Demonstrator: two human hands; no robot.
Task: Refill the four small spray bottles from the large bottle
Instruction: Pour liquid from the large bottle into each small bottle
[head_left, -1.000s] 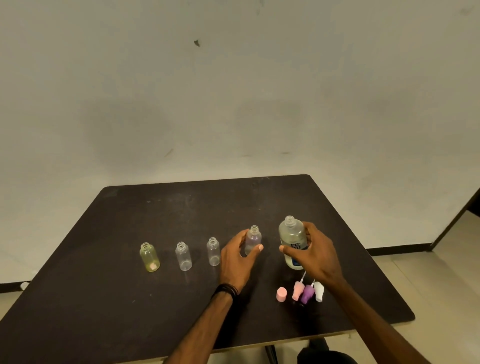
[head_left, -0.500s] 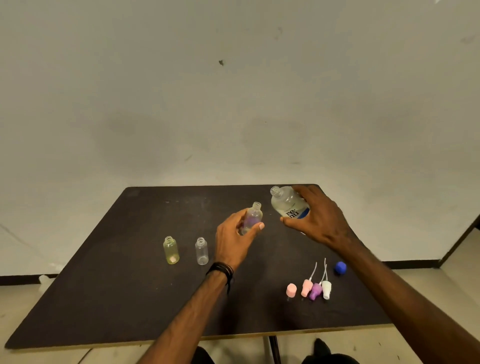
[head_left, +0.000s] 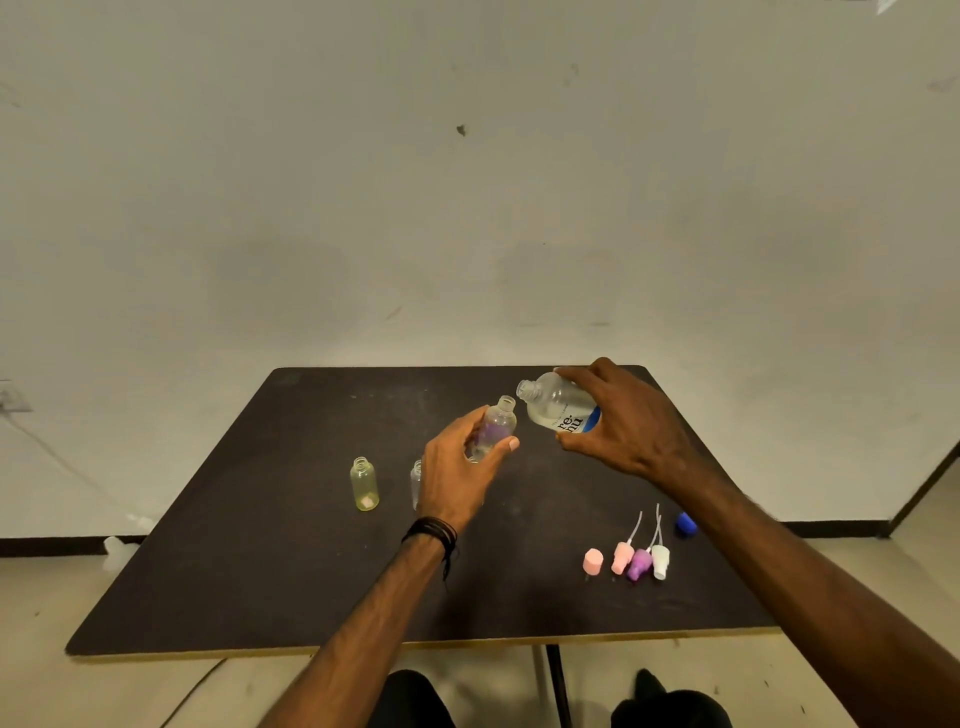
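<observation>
Dark worktop (head_left: 260, 571) below: the left hand (head_left: 457, 478) has lifted a small spray bottle (head_left: 496, 426), and the right hand (head_left: 628, 421) now tips the large bottle (head_left: 558, 402) toward it, so pouring looks close.

One big bottle (head_left: 558, 408), three small bottles (head_left: 364, 484) in sight (one half hidden), four spray tops (head_left: 622, 557), one blue cap (head_left: 685, 523).

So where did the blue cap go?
In the head view the blue cap sits on the table, on the right side, just beyond the white spray top and beside the person's right forearm.
</observation>
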